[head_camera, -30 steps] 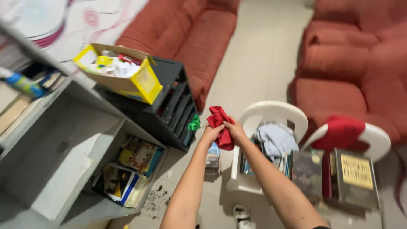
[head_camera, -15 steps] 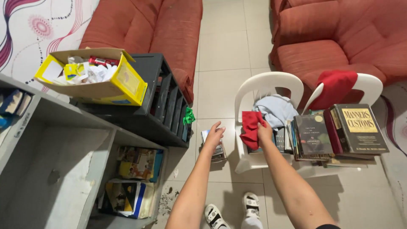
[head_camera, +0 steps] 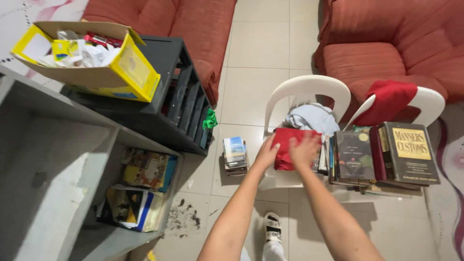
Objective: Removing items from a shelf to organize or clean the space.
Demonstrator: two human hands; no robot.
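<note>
A folded red cloth (head_camera: 286,145) lies on the seat of a white plastic chair (head_camera: 296,93). My left hand (head_camera: 267,152) rests flat against the cloth's left edge. My right hand (head_camera: 304,149) presses down on its right part, fingers spread. A light blue cloth (head_camera: 311,119) is bunched on the seat just behind the red one. Neither hand grips anything.
Stacked dark books (head_camera: 382,153) cover a second white chair with a red cloth (head_camera: 389,100) on its back. A small book pile (head_camera: 235,154) sits on the tiled floor. A grey shelf (head_camera: 72,159), black rack (head_camera: 179,96) with a yellow box (head_camera: 87,58), and red sofas (head_camera: 382,43) surround.
The red cloth came down from mid-air onto the white chair's seat. Both hands followed it and now lie flat on it. The view tilted further down.
</note>
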